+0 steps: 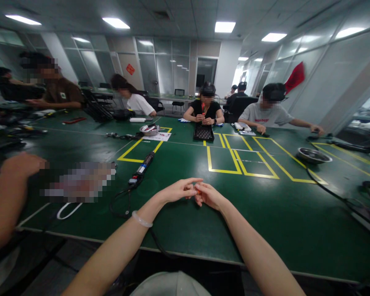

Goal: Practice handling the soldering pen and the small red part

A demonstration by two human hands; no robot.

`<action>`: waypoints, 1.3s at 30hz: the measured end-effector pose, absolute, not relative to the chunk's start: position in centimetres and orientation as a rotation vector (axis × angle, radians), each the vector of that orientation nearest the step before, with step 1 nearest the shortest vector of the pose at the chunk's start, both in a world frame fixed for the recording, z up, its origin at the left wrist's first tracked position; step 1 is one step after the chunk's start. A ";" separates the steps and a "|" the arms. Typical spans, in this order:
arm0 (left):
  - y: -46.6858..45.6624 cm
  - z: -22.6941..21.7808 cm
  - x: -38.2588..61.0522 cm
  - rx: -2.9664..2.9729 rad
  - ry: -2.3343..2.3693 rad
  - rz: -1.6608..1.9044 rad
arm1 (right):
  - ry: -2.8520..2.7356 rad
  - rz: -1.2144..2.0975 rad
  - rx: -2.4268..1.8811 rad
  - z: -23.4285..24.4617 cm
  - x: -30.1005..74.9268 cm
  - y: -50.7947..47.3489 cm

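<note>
Above the green table [185, 234], my two hands meet in front of me. A small orange-red piece [198, 190] shows between the fingertips, mostly covered, so its kind cannot be made out. My left hand [179, 190] has its thumb against the piece and its index finger stretched over the top. The fingers of my right hand [212, 196] curl around the same piece from the other side. A pale bracelet [142, 219] circles my left wrist. Left of my hands lies a black, pen-shaped electric screwdriver [143, 166] with its cord.
Yellow tape rectangles [225, 171] mark the table. Metal bowls stand at right [314, 155] and back left [149, 130]. Across the table, a person [207, 109] handles something red-orange behind a black tray [203, 133]. A co-worker's arm [10, 197] reaches in at left, beside a blurred bag [83, 181].
</note>
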State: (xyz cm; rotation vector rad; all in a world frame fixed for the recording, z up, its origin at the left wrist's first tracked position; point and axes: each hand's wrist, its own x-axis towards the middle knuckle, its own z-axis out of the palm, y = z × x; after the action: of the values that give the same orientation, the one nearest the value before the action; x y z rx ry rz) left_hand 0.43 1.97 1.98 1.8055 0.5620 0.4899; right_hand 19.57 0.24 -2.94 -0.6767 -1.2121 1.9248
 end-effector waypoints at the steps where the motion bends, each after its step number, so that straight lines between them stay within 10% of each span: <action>1: 2.0 2.1 0.3 1.811 0.568 0.485 | -1.202 1.951 -0.681 -2.9 19.6 0.2; 19: 4.9 3.6 -9.1 2.151 1.398 0.778 | -1.137 1.858 -0.679 -3.2 19.9 0.5; 24: 6.6 1.5 -17.6 2.153 2.130 0.325 | -1.132 1.831 -0.675 -3.3 19.7 0.6; 39: 6.2 1.1 -14.7 2.161 2.168 0.060 | -1.120 1.754 -0.752 -3.1 19.2 0.4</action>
State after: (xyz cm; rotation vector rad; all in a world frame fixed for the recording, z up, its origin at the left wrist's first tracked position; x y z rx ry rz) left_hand -14.72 6.18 1.11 2.1608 2.1678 0.0601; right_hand 19.19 0.44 -3.10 -0.7517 -1.1198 1.7543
